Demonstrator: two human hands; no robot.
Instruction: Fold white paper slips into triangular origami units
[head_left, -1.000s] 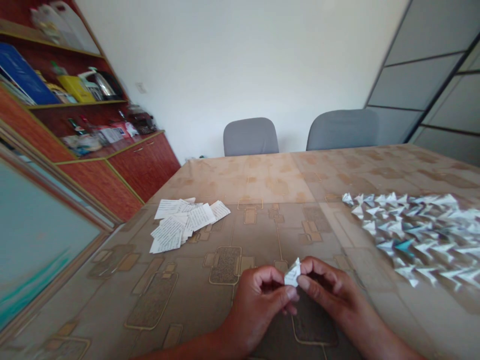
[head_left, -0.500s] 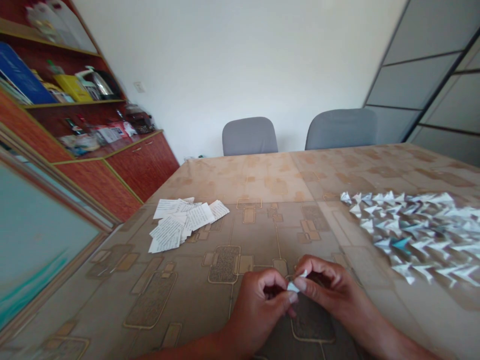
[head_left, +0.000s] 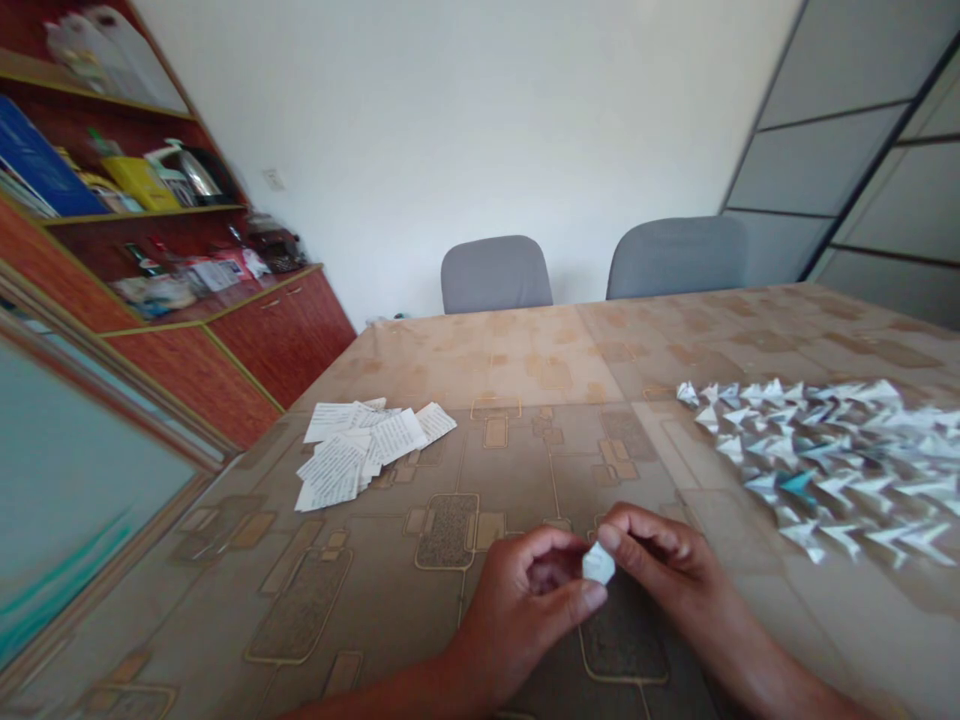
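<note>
A small folded piece of white paper (head_left: 598, 564) is pinched between my two hands, just above the table. My left hand (head_left: 529, 600) grips its lower edge between thumb and fingers. At its upper right corner, my right hand (head_left: 660, 555) pinches it with thumb and forefinger. To the right lie rows of small folded paper pieces (head_left: 847, 490), mostly white, one of them teal. A loose pile of printed paper slips (head_left: 334, 468) rests on the left part of the table.
A patterned cloth covers the table (head_left: 420, 350). Two grey chairs (head_left: 496, 274) stand at its far side, against a white wall. Reddish wooden shelves (head_left: 150, 210) with a kettle, folders and bottles are on the left. Grey sliding panels (head_left: 825, 150) stand on the right.
The folded paper has turned between my fingers and now shows a broader white face. My right fingers have shifted to its upper corner. The view has moved slightly.
</note>
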